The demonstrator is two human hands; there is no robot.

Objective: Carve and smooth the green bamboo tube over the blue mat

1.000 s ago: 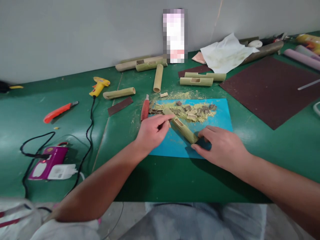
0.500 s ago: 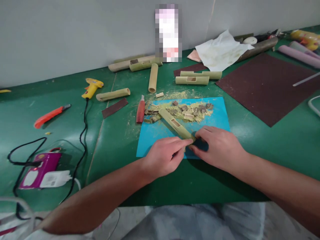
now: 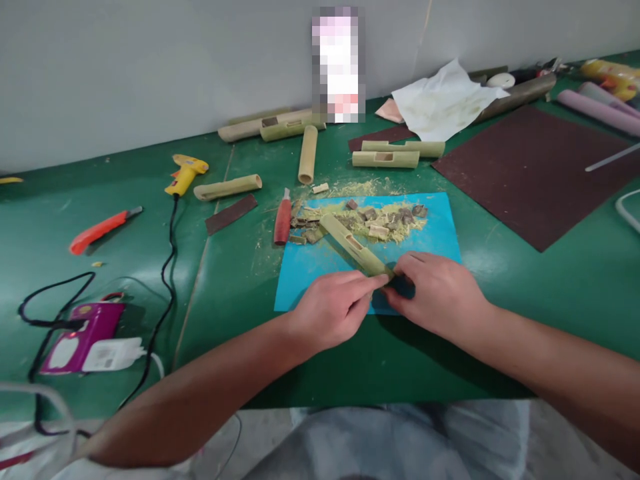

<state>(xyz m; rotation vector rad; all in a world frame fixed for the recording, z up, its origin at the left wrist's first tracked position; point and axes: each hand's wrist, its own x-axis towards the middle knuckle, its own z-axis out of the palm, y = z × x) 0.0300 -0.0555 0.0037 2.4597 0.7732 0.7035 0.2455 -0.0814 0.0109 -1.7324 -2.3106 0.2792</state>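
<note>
A bamboo tube [image 3: 343, 231] with a rectangular slot lies slanted over a blue sheet [image 3: 295, 283], its near end between my hands. My left hand [image 3: 337, 308] is closed on that near end, index finger stretched along it. My right hand [image 3: 435, 290] pinches the tip of the same end with thumb and fingers; the exact contact is partly hidden. Shavings and bamboo chips [image 3: 379, 232] are heaped behind the tube on the sheet. Left of them rests a red-handled knife [image 3: 283, 221].
Several bamboo tubes [image 3: 307, 155] lie toward the wall. At the left are a yellow glue gun [image 3: 185, 176], an orange cutter [image 3: 100, 231], a magenta power bank [image 3: 95, 333] and black cable. Dark brown sheet [image 3: 540, 177] and white paper [image 3: 447, 103] lie at the right.
The bamboo tube has rolled slightly about its length, so its slot now faces more to the right. Both hands keep nearly the same place.
</note>
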